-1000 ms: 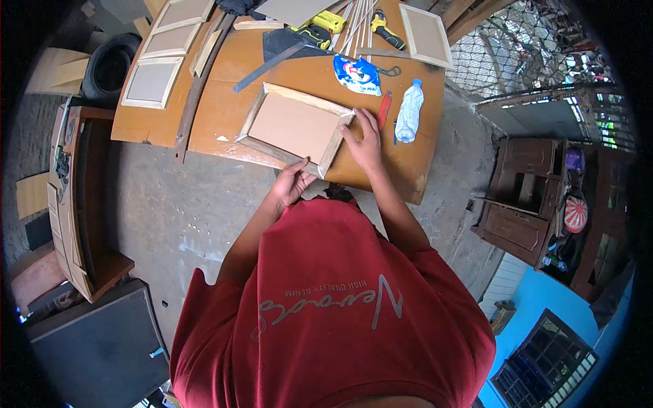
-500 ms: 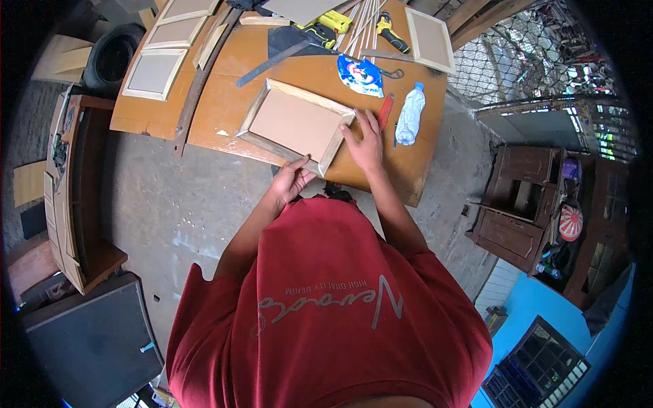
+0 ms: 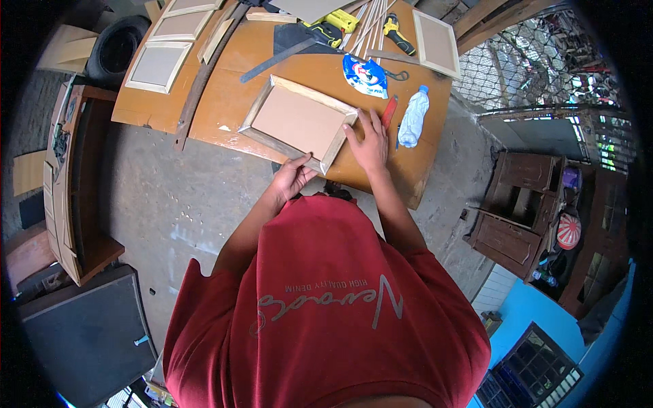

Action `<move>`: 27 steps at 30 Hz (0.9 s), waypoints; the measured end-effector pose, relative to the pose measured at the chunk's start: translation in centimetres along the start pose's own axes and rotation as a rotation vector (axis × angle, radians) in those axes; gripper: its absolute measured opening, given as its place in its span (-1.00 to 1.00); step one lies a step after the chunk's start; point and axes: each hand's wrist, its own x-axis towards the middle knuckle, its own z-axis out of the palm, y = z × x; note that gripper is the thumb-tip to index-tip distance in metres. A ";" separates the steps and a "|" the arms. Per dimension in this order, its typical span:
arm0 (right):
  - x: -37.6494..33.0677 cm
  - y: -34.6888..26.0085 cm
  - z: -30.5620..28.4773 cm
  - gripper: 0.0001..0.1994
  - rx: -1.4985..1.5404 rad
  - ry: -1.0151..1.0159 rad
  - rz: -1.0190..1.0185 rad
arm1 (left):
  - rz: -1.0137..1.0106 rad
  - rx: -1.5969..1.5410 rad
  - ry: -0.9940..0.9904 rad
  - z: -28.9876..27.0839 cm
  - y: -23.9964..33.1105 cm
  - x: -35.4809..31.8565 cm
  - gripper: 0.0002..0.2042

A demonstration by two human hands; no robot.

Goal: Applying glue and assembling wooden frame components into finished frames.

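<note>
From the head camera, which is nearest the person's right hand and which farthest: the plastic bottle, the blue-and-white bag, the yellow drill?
Measured from the right hand, which lies flat on the table at the wooden frame's near right corner:
1. Plastic bottle, lying just to the hand's right.
2. Blue-and-white bag, straight beyond the hand.
3. Yellow drill, at the table's far edge, up and slightly left.

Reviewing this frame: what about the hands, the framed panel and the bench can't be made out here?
- Left hand fingertips: head view, curled under the wooden framed panel, whose edge hides them.
- Panel underside: faces the workbench, unseen.
- Right hand palm: flat on the bench at the panel's corner; anything beneath is hidden.
- Far tools, yellow ones: cut by the top edge, too small to identify.
</note>
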 end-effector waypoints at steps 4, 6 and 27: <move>0.0 -0.4 0.0 -0.39 -0.031 -0.012 0.008 | 0.008 -0.005 0.005 -0.4 -0.1 0.2 -0.73; 0.0 -0.5 0.3 -0.39 -0.023 -0.017 0.009 | 0.012 0.006 0.010 -0.5 -0.2 0.3 -0.73; -0.2 0.7 3.7 -0.50 0.760 -0.028 0.266 | -0.011 0.042 0.032 -0.2 -0.1 0.3 -0.72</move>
